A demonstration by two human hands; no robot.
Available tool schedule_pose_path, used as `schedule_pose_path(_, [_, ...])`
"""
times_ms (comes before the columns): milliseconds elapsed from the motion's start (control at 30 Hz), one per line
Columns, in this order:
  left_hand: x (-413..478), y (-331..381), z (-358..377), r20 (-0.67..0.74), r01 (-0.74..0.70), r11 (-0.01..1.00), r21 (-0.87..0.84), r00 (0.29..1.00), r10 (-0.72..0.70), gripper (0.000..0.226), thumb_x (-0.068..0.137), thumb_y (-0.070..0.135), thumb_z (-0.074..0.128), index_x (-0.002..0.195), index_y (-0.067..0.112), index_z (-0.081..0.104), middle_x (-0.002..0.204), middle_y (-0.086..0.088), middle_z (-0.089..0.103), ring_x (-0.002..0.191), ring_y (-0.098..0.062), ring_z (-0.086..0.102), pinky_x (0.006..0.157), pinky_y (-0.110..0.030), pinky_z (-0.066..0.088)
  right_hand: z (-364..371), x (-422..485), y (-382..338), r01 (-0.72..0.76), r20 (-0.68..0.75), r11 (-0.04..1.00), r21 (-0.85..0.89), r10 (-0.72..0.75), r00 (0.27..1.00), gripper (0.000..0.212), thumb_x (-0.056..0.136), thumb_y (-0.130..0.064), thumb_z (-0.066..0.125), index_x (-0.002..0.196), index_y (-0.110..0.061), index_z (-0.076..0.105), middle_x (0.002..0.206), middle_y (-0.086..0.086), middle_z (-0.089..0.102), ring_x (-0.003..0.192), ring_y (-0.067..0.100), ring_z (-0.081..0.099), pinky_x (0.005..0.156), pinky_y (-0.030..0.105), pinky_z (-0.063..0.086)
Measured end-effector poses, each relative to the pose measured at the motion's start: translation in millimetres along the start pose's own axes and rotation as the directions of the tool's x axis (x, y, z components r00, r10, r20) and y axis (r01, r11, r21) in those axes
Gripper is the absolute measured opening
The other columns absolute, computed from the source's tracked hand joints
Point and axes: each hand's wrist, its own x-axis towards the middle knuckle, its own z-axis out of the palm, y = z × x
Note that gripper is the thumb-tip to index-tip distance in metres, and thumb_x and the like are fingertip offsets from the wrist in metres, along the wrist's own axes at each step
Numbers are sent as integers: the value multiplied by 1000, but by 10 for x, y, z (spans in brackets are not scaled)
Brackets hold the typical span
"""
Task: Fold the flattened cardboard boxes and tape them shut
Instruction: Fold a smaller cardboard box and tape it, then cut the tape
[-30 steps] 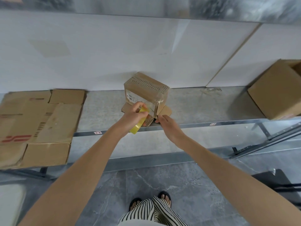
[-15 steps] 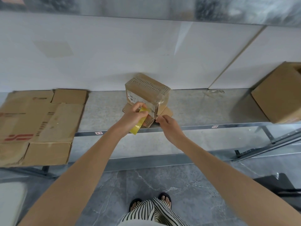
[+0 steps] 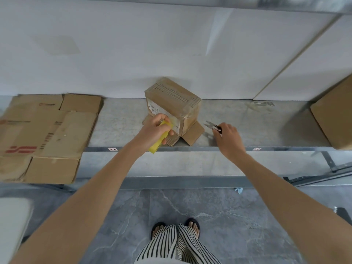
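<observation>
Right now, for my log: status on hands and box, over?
Left hand grips yellow tape roll at small box. Right hand holds snips beside it. Lower flaps splayed on shelf. Nothing in the way.

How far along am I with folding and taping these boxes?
Done: the small box stands folded, tape across its top. In hand: left hand holds yellow tape roll against it; right hand grips snips. Left: its lower flaps splay out, and flattened cardboard lies unfolded.

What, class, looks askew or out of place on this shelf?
The small box sits turned at an angle to the shelf edge, its bottom flaps splayed open underneath. The flattened cardboard at left overhangs the shelf's front.
</observation>
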Motion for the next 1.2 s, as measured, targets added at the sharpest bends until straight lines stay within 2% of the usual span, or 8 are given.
schedule_pose_path(267, [-32, 77, 93, -92, 7, 995, 102, 996, 2, 5, 89, 16, 59, 94, 16, 57, 82, -7, 70, 41, -6, 49, 47, -22, 45, 37, 208, 84, 76, 5, 973, -219, -76, 997, 36, 97, -37, 45, 126, -15, 49, 125, 12, 47, 115, 31, 40, 95, 42, 34])
schedule_pose_path(367, [-34, 92, 101, -106, 17, 992, 127, 994, -3, 10, 88, 18, 62, 96, 17, 57, 84, -6, 69, 41, -5, 49, 46, -20, 45, -101, 276, -172, -29, -115, 995, 93, 40, 993, 50, 96, -38, 46, 140, -17, 36, 141, 9, 37, 129, 30, 31, 104, 44, 27])
schedule_pose_path(467, [-14, 94, 129, -118, 20, 981, 193, 993, 3, 21, 82, 20, 69, 99, 19, 56, 89, 2, 61, 54, -9, 51, 46, -18, 43, -317, 283, -620, 244, -340, 929, 277, -143, 930, 52, 94, -40, 43, 139, -13, 42, 142, 9, 41, 132, 29, 33, 109, 40, 26])
schedule_pose_path(567, [25, 48, 134, -148, 11, 939, 345, 988, 43, 23, 77, 19, 70, 94, 24, 56, 93, 12, 54, 77, -13, 55, 60, -23, 48, -364, 310, -966, 495, -121, 864, 97, -483, 867, 59, 92, -52, 41, 145, -24, 36, 153, 7, 28, 142, 28, 18, 115, 43, 15])
schedule_pose_path(667, [-4, -38, 68, -178, 31, 886, 462, 982, 58, 19, 74, 28, 68, 82, 33, 53, 99, 15, 55, 91, -16, 58, 79, -40, 54, -269, 362, -984, 428, 158, 900, 86, -436, 886, 65, 91, -57, 44, 148, -32, 25, 159, -8, 8, 144, 21, 7, 116, 43, 16])
schedule_pose_path(833, [-117, -120, -56, -254, 97, 737, 668, 962, 103, 7, 81, 31, 56, 87, 32, 51, 83, 6, 63, 68, -14, 57, 65, -31, 47, -234, 351, -1027, 373, 165, 919, 131, -391, 906, 64, 91, -54, 47, 147, -30, 29, 157, -14, 8, 139, 18, 12, 107, 41, 29])
schedule_pose_path(1067, [-195, -155, -178, -335, 76, 733, 676, 918, 213, 11, 91, 31, 44, 90, 36, 53, 85, 7, 67, 64, -16, 59, 59, -28, 48, -230, 312, -1127, 338, 145, 939, 58, -343, 928, 65, 89, -60, 45, 145, -31, 30, 155, -9, 13, 132, 29, 23, 99, 43, 37])
schedule_pose_path(1200, [-234, -171, -258, -310, 32, 751, 659, 922, 233, 16, 96, 32, 42, 96, 31, 58, 93, 6, 67, 71, -17, 61, 67, -33, 52, -211, 228, -1236, 283, 138, 959, 10, -282, 950, 69, 87, -64, 44, 145, -31, 27, 155, -2, 13, 129, 33, 26, 96, 43, 38])
